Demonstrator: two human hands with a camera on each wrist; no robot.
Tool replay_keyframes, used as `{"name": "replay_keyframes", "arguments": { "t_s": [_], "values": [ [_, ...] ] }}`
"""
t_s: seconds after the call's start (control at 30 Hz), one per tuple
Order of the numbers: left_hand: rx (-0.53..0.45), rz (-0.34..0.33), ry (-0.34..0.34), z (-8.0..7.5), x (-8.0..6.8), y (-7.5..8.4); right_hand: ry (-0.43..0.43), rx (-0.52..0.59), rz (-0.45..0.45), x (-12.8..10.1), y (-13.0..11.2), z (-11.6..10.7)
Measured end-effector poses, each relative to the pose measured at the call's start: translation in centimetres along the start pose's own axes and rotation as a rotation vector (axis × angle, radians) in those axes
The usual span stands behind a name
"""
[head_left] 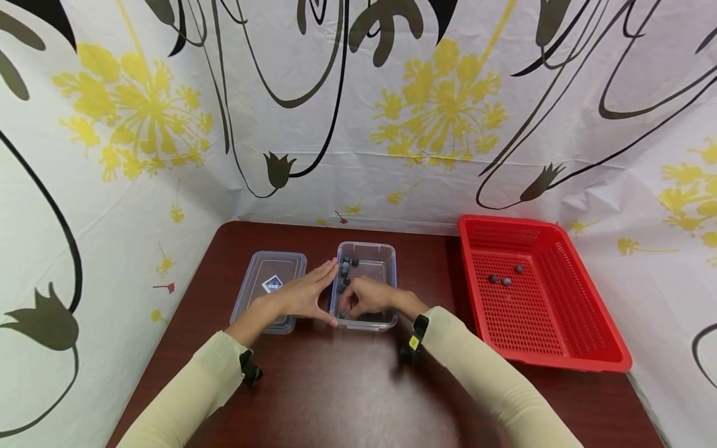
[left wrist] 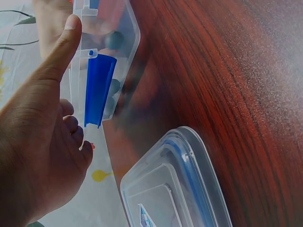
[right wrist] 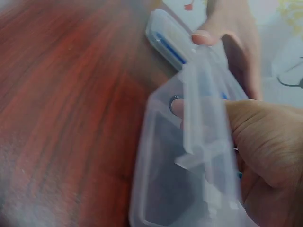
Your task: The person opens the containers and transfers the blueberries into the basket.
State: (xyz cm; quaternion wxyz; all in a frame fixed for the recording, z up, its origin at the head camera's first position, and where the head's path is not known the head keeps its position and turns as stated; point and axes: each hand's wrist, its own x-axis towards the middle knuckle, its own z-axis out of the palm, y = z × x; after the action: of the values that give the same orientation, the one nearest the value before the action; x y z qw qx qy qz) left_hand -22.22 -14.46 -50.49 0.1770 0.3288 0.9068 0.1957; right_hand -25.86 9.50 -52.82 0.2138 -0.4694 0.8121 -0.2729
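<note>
A clear plastic container [head_left: 386, 261] stands at the table's middle with several dark blueberries [head_left: 347, 266] along its left side. My left hand [head_left: 313, 294] lies flat against the container's left wall with fingers straight, and the thumb [left wrist: 71, 28] touches its rim beside the blue clip [left wrist: 97, 90]. My right hand [head_left: 364, 298] reaches inside the container [right wrist: 165, 189]; its curled fingers pinch what looks like a small dark berry [right wrist: 173, 101] near the left wall. The container's lid [head_left: 271, 285] lies flat just left of my left hand.
A red slotted basket [head_left: 582, 292] sits at the right of the dark wooden table [head_left: 347, 386] with three blueberries [head_left: 506, 278] in it. A flowered curtain [head_left: 392, 124] closes off the back and both sides.
</note>
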Motion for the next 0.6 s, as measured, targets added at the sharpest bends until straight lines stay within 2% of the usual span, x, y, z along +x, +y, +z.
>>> {"name": "replay_keyframes", "arguments": {
  "t_s": [0.3, 0.5, 0.6],
  "values": [
    [0.014, -0.006, -0.006, 0.0, 0.0, 0.1, 0.096, 0.021, 0.034, -2.8, -0.2, -4.4],
    [0.037, 0.008, 0.007, 0.1, 0.1, 0.1, 0.168, 0.01, 0.024, -5.7, 0.4, -7.3],
    [0.037, 0.014, 0.009, 0.1, 0.2, 0.1, 0.197, 0.019, 0.051, -7.5, 0.7, -8.4]
  ]
}}
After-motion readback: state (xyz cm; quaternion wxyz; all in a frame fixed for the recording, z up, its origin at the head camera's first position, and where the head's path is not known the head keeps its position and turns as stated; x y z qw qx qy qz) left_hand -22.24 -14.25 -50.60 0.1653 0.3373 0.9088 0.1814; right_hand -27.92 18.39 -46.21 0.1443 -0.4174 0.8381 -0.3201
